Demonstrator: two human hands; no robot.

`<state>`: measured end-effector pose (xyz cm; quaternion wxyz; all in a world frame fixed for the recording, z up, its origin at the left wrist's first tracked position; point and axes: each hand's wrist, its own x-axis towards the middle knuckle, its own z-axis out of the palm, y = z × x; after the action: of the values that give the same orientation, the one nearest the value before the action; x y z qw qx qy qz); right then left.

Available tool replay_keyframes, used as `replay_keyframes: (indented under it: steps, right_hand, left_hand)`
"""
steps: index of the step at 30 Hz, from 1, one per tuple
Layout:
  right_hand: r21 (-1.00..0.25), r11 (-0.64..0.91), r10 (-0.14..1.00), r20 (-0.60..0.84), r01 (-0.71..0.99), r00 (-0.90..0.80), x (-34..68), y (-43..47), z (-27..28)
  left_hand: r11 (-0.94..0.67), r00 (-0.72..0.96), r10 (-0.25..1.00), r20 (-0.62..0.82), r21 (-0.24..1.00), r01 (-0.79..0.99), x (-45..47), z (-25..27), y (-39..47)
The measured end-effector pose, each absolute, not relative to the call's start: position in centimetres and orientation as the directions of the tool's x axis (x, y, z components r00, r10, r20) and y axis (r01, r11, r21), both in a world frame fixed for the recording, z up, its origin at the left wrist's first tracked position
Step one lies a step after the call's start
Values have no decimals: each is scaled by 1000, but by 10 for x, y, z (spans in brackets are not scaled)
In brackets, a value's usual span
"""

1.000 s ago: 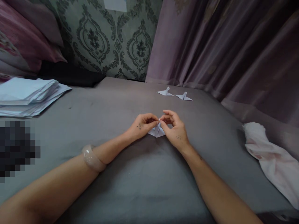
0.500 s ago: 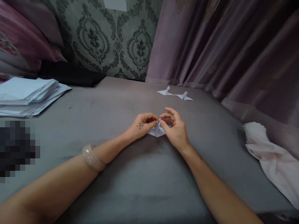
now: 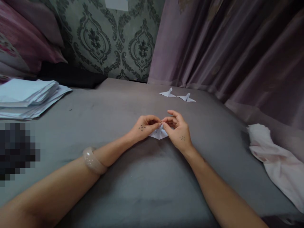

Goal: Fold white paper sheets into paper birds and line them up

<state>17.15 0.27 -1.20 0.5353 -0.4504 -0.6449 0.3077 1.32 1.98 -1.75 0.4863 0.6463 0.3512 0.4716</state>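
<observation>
A white origami crane (image 3: 158, 134) sits on the grey cloth surface between my hands, its wings spread low. My left hand (image 3: 146, 127), coming in from the left, pinches the crane's raised tip between thumb and forefinger. From the other side my right hand (image 3: 177, 130) has its thumb and forefinger closed on the same tip, with the outer fingers curled loosely and one lifted. The fingertips meet and hide the top of the fold. Farther back, two finished-looking paper cranes, a left one (image 3: 169, 93) and a right one (image 3: 187, 97), rest side by side.
A stack of white paper (image 3: 26, 95) lies at the left, in front of a black folded item (image 3: 73, 76). Pale pink cloth (image 3: 275, 158) is bunched at the right edge. Purple curtains (image 3: 190, 44) and patterned wallpaper (image 3: 118, 44) border the back.
My fingertips have drawn together over the crane's tip, covering the part that showed between them before. The crane and both arms stay almost in place.
</observation>
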Motion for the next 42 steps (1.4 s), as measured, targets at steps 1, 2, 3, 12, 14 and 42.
replay_keyframes:
  steps: [1,2,3,12,14,42]
  right_hand:
    - [-884,392,916,402,257,-14,171,2,-11]
    - [-890,376,922,387,260,-7,171,2,-10]
    - [-897,358,929,371,258,3,170,3,-8]
    - [-941,263,934,303,214,188,170,5,-5]
    - [-951,247,938,283,187,199,168,3,-5]
    - [-947,-247,965,-260,-204,40,171,0,7]
  left_hand:
    - [-284,315,911,267,959,9,13,-18,20]
    - [-290,321,909,267,957,26,13,-18,20]
    - [-299,326,907,268,953,46,13,-17,20]
    - [-407,268,909,320,824,395,13,-8,8]
    - [-432,296,898,327,785,443,13,-9,8]
    - [-372,307,902,305,908,191,10,-16,18]
